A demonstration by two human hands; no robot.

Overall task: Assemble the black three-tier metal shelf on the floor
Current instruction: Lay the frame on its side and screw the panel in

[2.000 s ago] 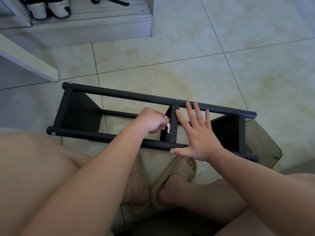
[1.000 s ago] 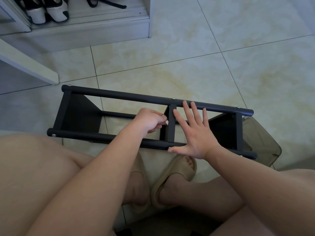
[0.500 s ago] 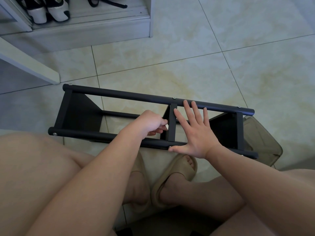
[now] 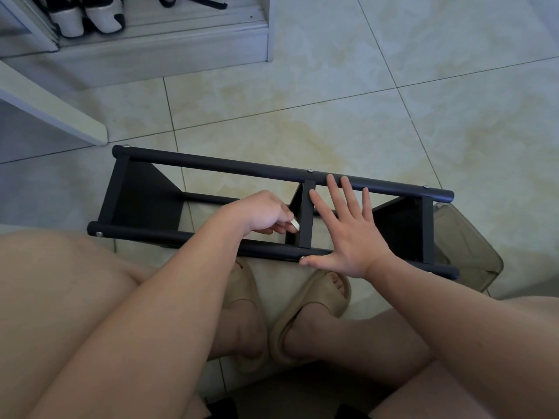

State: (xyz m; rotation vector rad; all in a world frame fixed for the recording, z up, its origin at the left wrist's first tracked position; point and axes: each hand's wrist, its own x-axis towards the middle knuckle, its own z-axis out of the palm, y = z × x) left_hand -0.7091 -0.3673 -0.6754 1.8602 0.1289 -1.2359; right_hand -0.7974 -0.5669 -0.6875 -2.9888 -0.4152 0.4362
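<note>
One black shelf (image 4: 211, 166) lies on its side on the tiled floor (image 4: 332, 101), right in front of the seated person's knees. I count three flat panels and three long tubes in view: a far tube (image 4: 242, 168), a near tube (image 4: 145, 234) and a lower tube (image 4: 205, 197) behind. Five silver screw heads show on the upper two.

The right hand (image 4: 351, 234) lies flat with its fingers spread, thumb on the near tube, fingertips reaching the far one. Just left of it stands the middle panel (image 4: 307, 219). On the other side of that panel the left hand (image 4: 260, 211) is curled, pinching a small pale piece (image 4: 295, 224) against the panel's face; what the piece is I can't make out.

Below the two hands are two beige slippers (image 4: 314, 300). Beyond the right wrist, a smoky translucent bin (image 4: 465, 243) sits under the shelf's end, partly covered. The left forearm hides a stretch of the near tube. Far off, two white-and-black shoes (image 4: 87, 16) are cut by the frame.
</note>
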